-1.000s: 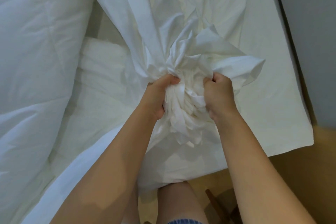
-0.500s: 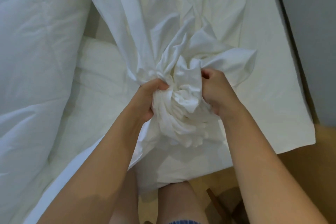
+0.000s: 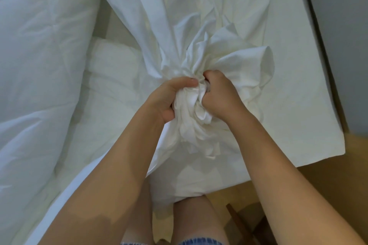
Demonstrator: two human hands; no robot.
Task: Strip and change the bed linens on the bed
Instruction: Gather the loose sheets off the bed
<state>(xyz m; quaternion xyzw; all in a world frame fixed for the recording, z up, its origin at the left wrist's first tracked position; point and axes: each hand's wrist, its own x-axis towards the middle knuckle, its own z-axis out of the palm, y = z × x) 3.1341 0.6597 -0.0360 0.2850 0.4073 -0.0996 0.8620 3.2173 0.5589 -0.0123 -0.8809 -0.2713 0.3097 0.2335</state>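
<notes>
Two hands close together: left hand (image 3: pixel 168 98) and right hand (image 3: pixel 220 95) both clench bunched white sheet (image 3: pixel 191 109) above bed (image 3: pixel 298 105).

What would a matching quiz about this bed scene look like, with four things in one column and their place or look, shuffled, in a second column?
Things
1. bunched sheet
2. duvet
3. floor
4. wall

Descriptions
A. wooden brown, past the bed's near corner
B. grey, along the right edge of the view
C. gripped by the left hand and the right hand
D. puffy white, lying at the left

Right pairs: 1-C, 2-D, 3-A, 4-B.
</notes>
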